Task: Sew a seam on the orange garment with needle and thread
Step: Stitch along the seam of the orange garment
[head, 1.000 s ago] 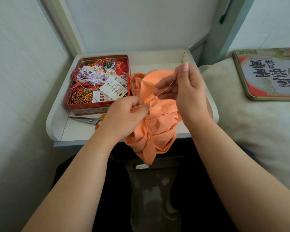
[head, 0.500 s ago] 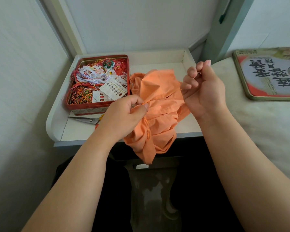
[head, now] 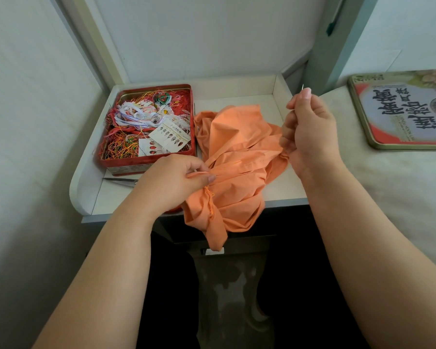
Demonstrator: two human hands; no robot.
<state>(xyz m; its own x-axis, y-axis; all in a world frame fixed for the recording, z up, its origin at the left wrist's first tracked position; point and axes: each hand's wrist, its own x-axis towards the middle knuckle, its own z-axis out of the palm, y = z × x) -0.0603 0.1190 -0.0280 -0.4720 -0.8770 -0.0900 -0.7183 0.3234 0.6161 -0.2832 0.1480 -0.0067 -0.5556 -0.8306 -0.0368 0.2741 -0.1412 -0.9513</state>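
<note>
The orange garment [head: 237,152] lies crumpled on the small white table [head: 237,89], with one end hanging over the front edge. My left hand [head: 171,180] pinches a fold of the garment at its seam. My right hand [head: 310,132] is raised to the right of the cloth, thumb and fingers pinching a thin needle [head: 303,87] whose tip pokes up above the thumb. An orange thread [head: 239,161] runs taut along the seam from the left hand toward the right. A loose thread tail dangles below my left hand.
A red tin [head: 149,129] full of tangled coloured threads and needle cards stands at the table's left. Scissors [head: 121,181] lie in front of it. The tin's lid [head: 400,114] rests on the pale bedding at the right. Walls close in behind and left.
My right hand has pulled away to the right with the needle, drawing the thread out and stretching the cloth flatter. My left hand has kept its pinch on the fold.
</note>
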